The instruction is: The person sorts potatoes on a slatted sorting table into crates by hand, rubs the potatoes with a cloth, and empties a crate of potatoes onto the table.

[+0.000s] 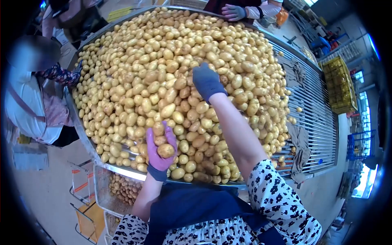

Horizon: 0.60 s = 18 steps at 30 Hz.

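Observation:
A large heap of yellow-brown potatoes [134, 77] covers the metal sorting table [87, 143]. My left hand [161, 153], in a purple glove with a grey cuff, is turned palm up at the near edge of the heap. A potato [165, 150] lies in its curled fingers, with another just above it. Farther out, my right hand [207, 81], in a dark grey glove, reaches over the middle of the heap with its back towards me. Its fingers are curled down among the potatoes, and whatever they grip is hidden.
A co-worker's gloved hand [233, 12] rests at the far edge, and another person's patterned sleeve [59, 74] reaches in from the left. Metal rollers [312, 114] with brown cloths [299, 149] lie right, beside yellow crates [339, 85]. Below the near edge, a bin [102, 185] holds small potatoes.

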Available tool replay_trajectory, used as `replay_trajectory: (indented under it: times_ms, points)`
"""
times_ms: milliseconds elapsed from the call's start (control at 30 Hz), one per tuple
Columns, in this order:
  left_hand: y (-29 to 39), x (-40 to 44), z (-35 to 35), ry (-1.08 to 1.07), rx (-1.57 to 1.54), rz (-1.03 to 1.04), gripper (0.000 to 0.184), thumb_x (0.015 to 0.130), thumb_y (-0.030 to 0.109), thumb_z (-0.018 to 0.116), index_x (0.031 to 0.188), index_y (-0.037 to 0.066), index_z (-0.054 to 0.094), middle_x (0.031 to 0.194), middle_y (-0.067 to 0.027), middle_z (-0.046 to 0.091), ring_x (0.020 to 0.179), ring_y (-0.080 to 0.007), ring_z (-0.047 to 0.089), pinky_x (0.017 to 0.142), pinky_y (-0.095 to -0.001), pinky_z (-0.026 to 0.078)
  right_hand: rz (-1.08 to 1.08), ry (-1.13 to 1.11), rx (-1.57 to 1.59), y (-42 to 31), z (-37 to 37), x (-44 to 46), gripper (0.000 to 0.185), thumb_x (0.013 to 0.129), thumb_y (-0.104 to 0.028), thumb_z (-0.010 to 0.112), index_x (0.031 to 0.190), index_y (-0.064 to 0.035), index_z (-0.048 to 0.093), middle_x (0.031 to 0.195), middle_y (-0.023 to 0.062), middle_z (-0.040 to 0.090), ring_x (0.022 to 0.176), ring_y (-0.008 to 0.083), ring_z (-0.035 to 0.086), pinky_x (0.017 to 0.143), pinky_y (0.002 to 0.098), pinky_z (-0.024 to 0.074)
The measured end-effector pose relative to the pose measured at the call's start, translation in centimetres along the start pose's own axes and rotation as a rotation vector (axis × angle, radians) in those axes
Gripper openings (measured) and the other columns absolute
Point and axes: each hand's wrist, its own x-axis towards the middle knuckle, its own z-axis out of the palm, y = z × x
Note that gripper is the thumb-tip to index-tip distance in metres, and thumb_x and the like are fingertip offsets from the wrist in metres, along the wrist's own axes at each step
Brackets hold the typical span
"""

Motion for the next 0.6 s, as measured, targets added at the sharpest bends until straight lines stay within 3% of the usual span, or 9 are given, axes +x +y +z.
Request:
replay_trajectory:
  times_ms: [133, 200, 267, 300, 400, 433, 467, 533, 600]
  points:
    - [1.3, 0.3, -0.3, -0.158, -0.155, -0.107, 0.049, 0.09, 0.043, 0.056, 0.128, 0.012, 0.052, 0.116, -0.0106, 0.056, 0.105, -0.021, 0.056, 0.088, -0.0331, 0.051, -0.055, 0.029, 0.077, 1.1, 0.1, -2.8, 0.015, 0.086, -0.014, 0.05, 0.091, -0.0076, 0.062, 0.093, 0.0154, 0.061, 0.083, 0.0318, 0.063, 0.07, 0.0408, 0.0523]
    - [1.0, 0.4, 0.3, -0.213, -0.209, -0.141, 0.048, 0.091, 0.042, 0.054, 0.129, 0.012, 0.052, 0.12, -0.012, 0.056, 0.109, -0.0226, 0.056, 0.091, -0.0355, 0.051, 0.022, 0.012, 0.375, 1.2, 1.1, -4.8, 0.012, 0.085, -0.015, 0.052, 0.092, -0.0079, 0.059, 0.095, 0.0134, 0.06, 0.082, 0.0326, 0.062, 0.073, 0.0416, 0.0516]
    - [0.1, 0.9, 2.0, -0.025, -0.097, 0.034, 0.051, 0.088, 0.046, 0.056, 0.127, 0.013, 0.053, 0.126, -0.0127, 0.052, 0.125, -0.0293, 0.044, 0.1, -0.0418, 0.043, 0.213, 0.02, 0.456, -1.7, -3.6, -7.8, 0.02, 0.085, -0.02, 0.057, 0.101, -0.0098, 0.061, 0.101, 0.012, 0.062, 0.088, 0.0317, 0.062, 0.079, 0.041, 0.0506]
    - [0.1, 1.4, 1.2, -0.179, 0.162, 0.021, 0.055, 0.088, 0.054, 0.05, 0.125, 0.013, 0.054, 0.133, -0.014, 0.048, 0.131, -0.035, 0.035, 0.106, -0.0513, 0.034, 0.205, 0.014, 0.453, -2.6, -5.6, -8.4, 0.02, 0.085, -0.02, 0.057, 0.101, -0.0098, 0.061, 0.101, 0.012, 0.062, 0.088, 0.0317, 0.062, 0.079, 0.041, 0.0506]
    - [-0.7, 2.3, 1.3, -0.242, 0.284, -0.003, 0.058, 0.088, 0.06, 0.045, 0.123, 0.014, 0.055, 0.134, -0.0144, 0.047, 0.129, -0.0377, 0.037, 0.106, -0.054, 0.033, -0.024, -0.103, 0.767, -1.3, -6.0, -9.6, 0.034, 0.087, -0.031, 0.058, 0.116, -0.0126, 0.06, 0.114, 0.013, 0.062, 0.103, 0.0282, 0.06, 0.091, 0.0377, 0.0459]
    - [-1.0, 2.6, 1.6, -0.185, 0.161, 0.004, 0.056, 0.088, 0.058, 0.046, 0.122, 0.014, 0.055, 0.133, -0.0145, 0.048, 0.128, -0.0373, 0.038, 0.105, -0.0537, 0.034, 0.008, -0.06, 0.625, 0.6, -6.1, -7.6, 0.029, 0.09, -0.03, 0.054, 0.11, -0.0107, 0.062, 0.11, 0.012, 0.063, 0.101, 0.0287, 0.059, 0.091, 0.0391, 0.0454]
    - [-1.1, 2.7, 1.8, -0.131, 0.038, 0.016, 0.054, 0.088, 0.057, 0.048, 0.12, 0.014, 0.056, 0.132, -0.0146, 0.048, 0.126, -0.0369, 0.04, 0.104, -0.0534, 0.035, -0.014, 0.085, 0.638, 2.0, -7.2, -6.2, 0.027, 0.091, -0.024, 0.055, 0.112, -0.007, 0.061, 0.109, 0.0127, 0.063, 0.085, 0.0248, 0.064, 0.075, 0.0378, 0.0519]
    - [-1.1, 2.7, 2.1, -0.13, -0.156, -0.037, 0.048, 0.087, 0.049, 0.057, 0.118, 0.012, 0.056, 0.127, -0.0153, 0.051, 0.116, -0.0324, 0.049, 0.1, -0.0491, 0.04, 0.083, -0.145, -0.02, 5.0, -4.9, -3.5, 0.025, 0.089, -0.019, 0.053, 0.11, -0.0066, 0.058, 0.108, 0.0154, 0.06, 0.09, 0.0329, 0.062, 0.074, 0.0433, 0.0512]
    - [-0.8, 2.1, 2.0, -0.15, -0.137, -0.027, 0.047, 0.086, 0.047, 0.058, 0.117, 0.012, 0.056, 0.125, -0.0151, 0.051, 0.115, -0.0303, 0.049, 0.097, -0.0447, 0.044, 0.008, -0.069, -0.105, 6.7, -1.0, -3.5, 0.026, 0.086, -0.017, 0.052, 0.111, -0.0074, 0.054, 0.104, 0.0184, 0.057, 0.089, 0.0395, 0.06, 0.073, 0.047, 0.0502]
